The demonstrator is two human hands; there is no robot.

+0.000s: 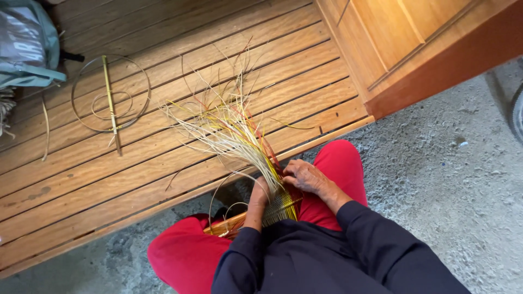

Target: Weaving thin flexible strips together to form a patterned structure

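So this is a look straight down at someone sitting with a half-woven piece [280, 206] resting across their lap, wedged between the red trouser legs [340, 163]. That makes sense to me as a hold: the knees act like a clamp, so both hands are free to work the strands instead of steadying the thing.

The left hand [260, 195] is curled around the near edge of the woven band, fingers closed on it from the side, looks like it's just pinning the finished rows so they don't slide. The right hand [304, 175] sits on top, fingers bent and pressed down where the loose strands leave the weave. I can't tell exactly which strand it's pinching, too fine at this size.

The loose strands [229, 128] fan up and away from the body, pale straw colour mostly, with some yellow and reddish ones mixed in. My guess is they're left splayed out like that so each one stays separate and easy to pick.

Well apart from the lap, on the wooden plank floor [180, 81], there's a thin wire hoop [80, 81] with a smaller coil inside and a straight yellowish stick [110, 100] lying across it. Parked within arm's reach but out of the way, I'd say. A pale green bag [27, 46] sits in the far corner, and a wooden cabinet [403, 43] stands to the right where the planks meet rough concrete ground [447, 179].
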